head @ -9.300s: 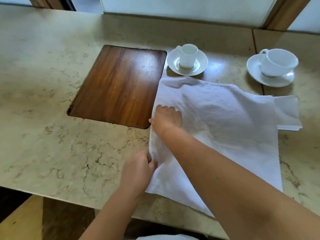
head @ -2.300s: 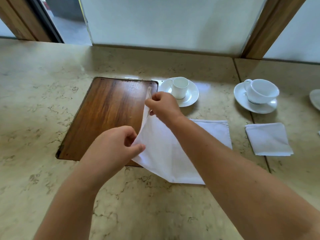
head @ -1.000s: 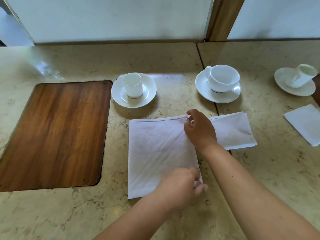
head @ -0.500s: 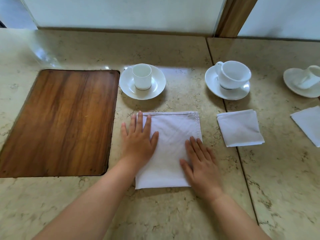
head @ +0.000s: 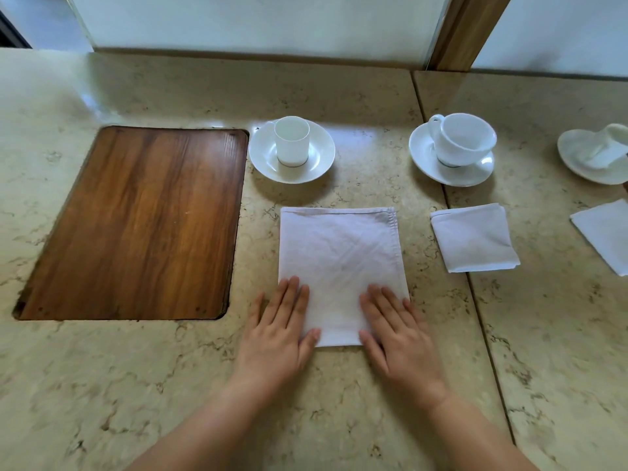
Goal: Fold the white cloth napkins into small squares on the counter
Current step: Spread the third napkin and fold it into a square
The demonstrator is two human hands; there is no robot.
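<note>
A white cloth napkin lies folded into a flat rectangle on the marble counter, below the small cup. My left hand rests flat on its near left corner, fingers spread. My right hand lies flat on its near right corner. Neither hand grips the cloth. A smaller folded napkin lies to the right, and part of another folded napkin shows at the right edge.
A dark wooden board is set into the counter at the left. A small cup on a saucer and a wider cup on a saucer stand behind the napkins. A third cup and saucer sits far right.
Both flat hands have slid toward me over the napkin, from its middle to its near corners. Earlier the napkin was folded over from a larger shape.
</note>
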